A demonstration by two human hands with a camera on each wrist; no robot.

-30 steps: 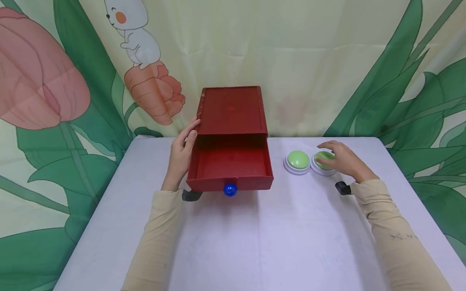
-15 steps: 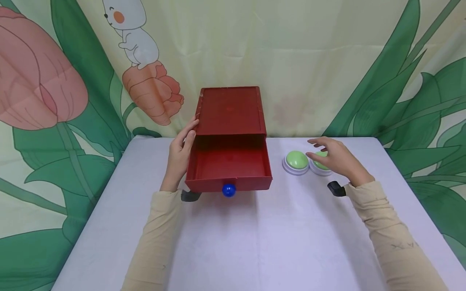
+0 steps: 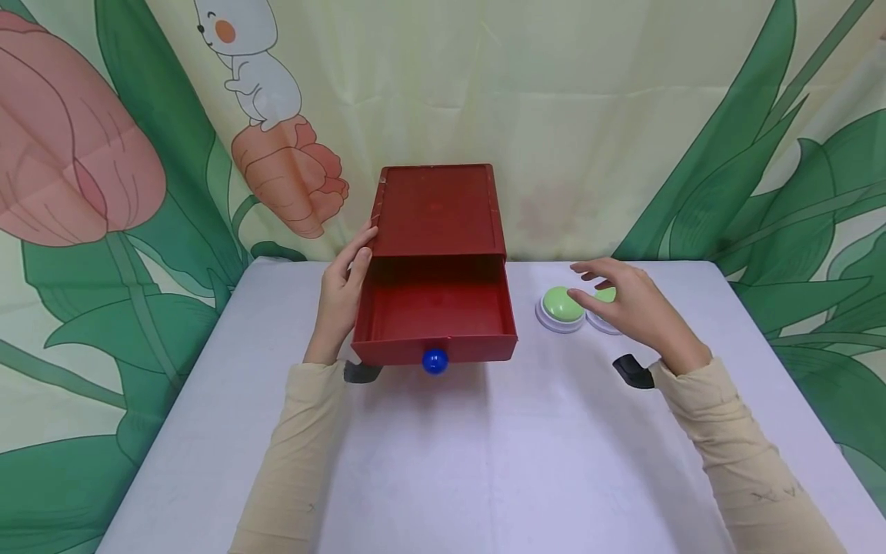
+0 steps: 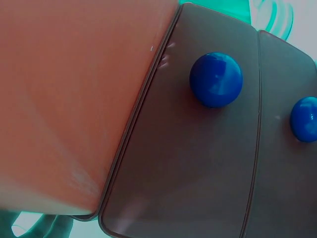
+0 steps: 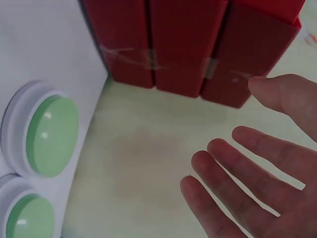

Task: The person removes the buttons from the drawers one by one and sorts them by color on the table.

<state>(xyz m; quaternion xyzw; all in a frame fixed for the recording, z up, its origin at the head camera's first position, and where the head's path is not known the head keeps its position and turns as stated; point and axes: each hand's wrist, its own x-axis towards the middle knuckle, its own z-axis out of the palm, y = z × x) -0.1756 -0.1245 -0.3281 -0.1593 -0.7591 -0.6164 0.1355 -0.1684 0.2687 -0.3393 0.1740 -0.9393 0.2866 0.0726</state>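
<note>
A red drawer box (image 3: 439,209) stands at the back middle of the table. Its drawer (image 3: 434,315) is pulled out and looks empty, with a blue knob (image 3: 434,360) on its front. My left hand (image 3: 344,288) rests flat against the box's left side, fingers straight. My right hand (image 3: 626,304) hovers with spread fingers over two green dome buttons. The left button (image 3: 561,305) is in full view; the right button (image 3: 604,295) is mostly hidden under the hand. In the right wrist view the right hand (image 5: 257,183) holds nothing, and both buttons (image 5: 49,134) lie left of it.
The white table (image 3: 484,462) has bare room in front of the box. A patterned curtain (image 3: 623,115) hangs close behind the table's back edge. The left wrist view shows two drawer fronts, each with a blue knob (image 4: 216,79).
My right hand has lifted off the right green button and drifted left and toward me, so it now hangs between the two buttons. The left hand and the drawer have not moved.
</note>
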